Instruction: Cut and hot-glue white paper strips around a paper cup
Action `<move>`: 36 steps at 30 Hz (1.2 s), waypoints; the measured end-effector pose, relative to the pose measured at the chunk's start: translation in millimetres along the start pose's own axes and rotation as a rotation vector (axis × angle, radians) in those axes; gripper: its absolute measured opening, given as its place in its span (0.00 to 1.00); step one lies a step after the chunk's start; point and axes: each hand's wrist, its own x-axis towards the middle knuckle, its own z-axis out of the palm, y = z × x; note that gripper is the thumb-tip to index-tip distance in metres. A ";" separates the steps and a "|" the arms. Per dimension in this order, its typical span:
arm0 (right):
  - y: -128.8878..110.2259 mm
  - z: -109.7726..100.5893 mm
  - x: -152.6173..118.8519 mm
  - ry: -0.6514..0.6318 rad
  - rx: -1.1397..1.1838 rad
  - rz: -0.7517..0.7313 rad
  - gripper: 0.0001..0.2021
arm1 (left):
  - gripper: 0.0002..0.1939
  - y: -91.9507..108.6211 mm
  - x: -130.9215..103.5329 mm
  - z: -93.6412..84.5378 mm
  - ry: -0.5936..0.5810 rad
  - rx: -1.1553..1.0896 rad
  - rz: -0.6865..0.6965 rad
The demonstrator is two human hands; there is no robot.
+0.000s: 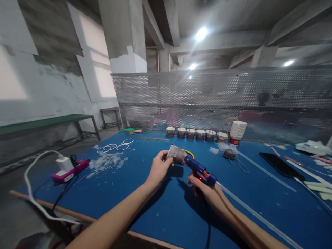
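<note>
My left hand (pixel 161 166) grips a small paper cup (pixel 176 154) with a dark, brownish wrap, tilted on its side above the table. A yellow loop (pixel 190 153) sticks out beyond the cup, next to the gun's tip. My right hand (pixel 202 186) is closed around a blue hot glue gun (pixel 199 170), whose nozzle meets or nearly meets the cup's right end. From the gun's back runs a long clear glue stick (pixel 249 209). A small red light glows on the gun.
Several wrapped cups (pixel 191 134) line the table's far side beside a stack of paper cups (pixel 238 129). White rings (pixel 122 147) lie left, near a purple power strip (pixel 71 171). A phone (pixel 281 165), a cord bundle (pixel 229 154) and strips lie right. A mesh partition (pixel 220 90) stands behind.
</note>
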 end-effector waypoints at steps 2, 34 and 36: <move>-0.3 1.2 -0.8 -0.018 -0.050 0.007 0.18 | 0.09 -0.7 -0.6 -0.3 -0.005 -0.016 -0.007; 14.2 5.2 -0.8 0.091 -0.232 -0.099 0.15 | 0.07 3.0 -14.8 7.8 -0.076 0.058 0.093; 13.7 4.9 -0.9 0.105 -0.264 -0.128 0.14 | 0.07 2.9 -14.8 7.6 -0.071 0.051 0.094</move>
